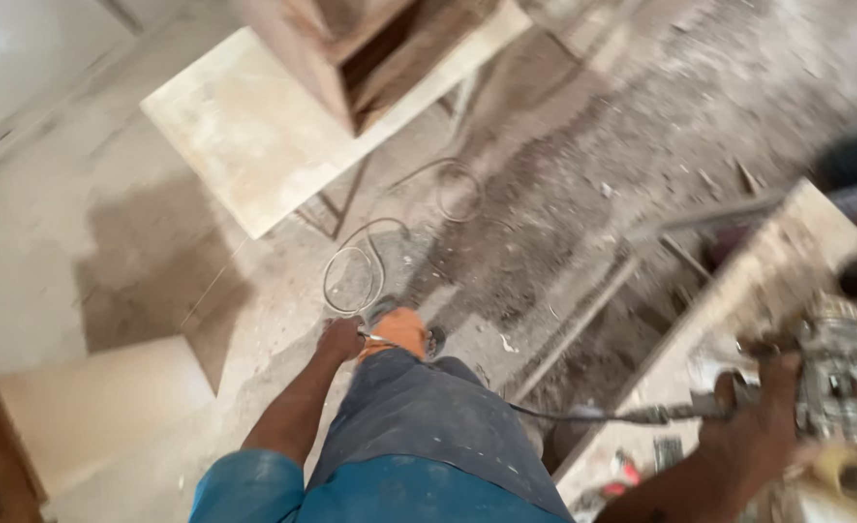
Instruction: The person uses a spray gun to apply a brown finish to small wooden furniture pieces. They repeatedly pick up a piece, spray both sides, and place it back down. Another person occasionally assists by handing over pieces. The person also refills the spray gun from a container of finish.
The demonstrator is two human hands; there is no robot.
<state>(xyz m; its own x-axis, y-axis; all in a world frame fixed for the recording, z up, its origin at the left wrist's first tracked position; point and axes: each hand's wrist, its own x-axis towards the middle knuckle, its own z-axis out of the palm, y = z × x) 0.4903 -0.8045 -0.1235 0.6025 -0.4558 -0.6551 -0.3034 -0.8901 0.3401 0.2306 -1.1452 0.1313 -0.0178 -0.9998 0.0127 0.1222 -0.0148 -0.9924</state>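
The power tool [835, 373], a blurred silvery metal body, sits at the bench's [738, 281] right end, its long axis running roughly left to right. The right hand [763, 416] is wrapped around its handle. Its cord [583, 415] trails left toward the leg. The left hand [339, 339], fingers curled, pinches a wire [353, 281] looping over the floor [109, 242] beside the foot [399, 329].

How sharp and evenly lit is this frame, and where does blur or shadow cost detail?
Head view: motion blur smears the whole frame, worst at the right edge, where the right hand and the metal power tool it grips lose their outlines. The left hand by the knee is soft too. Light is flat daylight, washed out at upper left; a dark patch spreads under the pale board.
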